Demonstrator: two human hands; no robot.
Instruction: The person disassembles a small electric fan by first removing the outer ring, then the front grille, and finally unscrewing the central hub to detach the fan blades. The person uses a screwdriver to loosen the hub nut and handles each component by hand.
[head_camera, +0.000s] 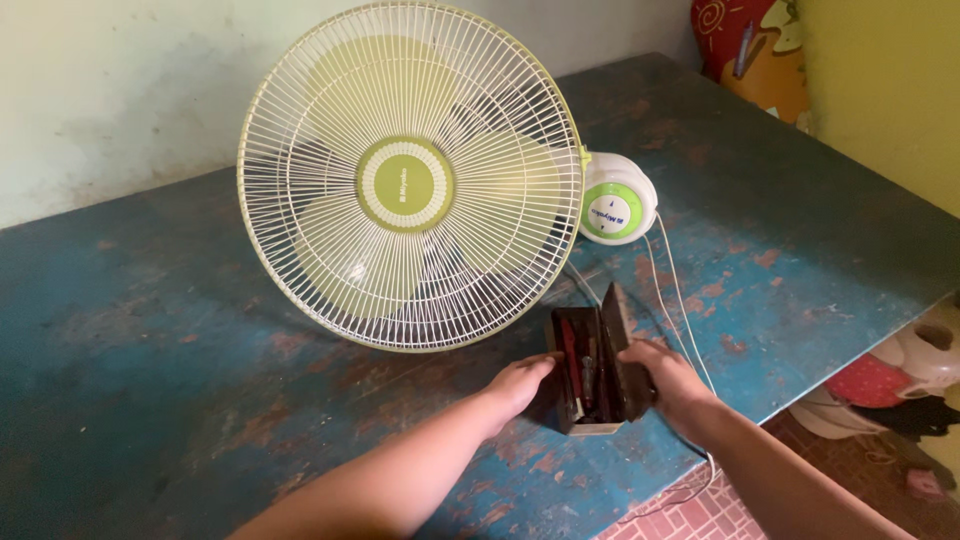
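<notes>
two bare forearms are seen reaching in from the bottom edge, and the hands are set apart on either side of a small dark tool case (592, 368) that lies open on the worn blue table (150, 340), close to its near edge. the left hand (520, 382) is laid flat against the case's left wall, fingers together, not closed round anything; the right hand (665, 375) is wrapped over the raised lid on the right side and appears to be gripping it. inside the case, several slim tools are held lengthwise, one with a red handle and others dark or metallic; their exact kinds cannot be told. because the case sits so near the table's edge, it could be tipped or pushed off if the lid is pulled hard, and the loose tools would likely be spilled onto the brick floor (700, 515) below. a thin white cord (672, 290) is run past the right of the case and over the edge, just beside the right wrist; it could be snagged by that arm, and the fan could be dragged. farther back, a pale green and white fan (410, 180) is rested on its wire grille, tilted, with its round mount (615, 200) behind to the right; its footing looks unsteady, so a tug might be enough to roll it.
</notes>
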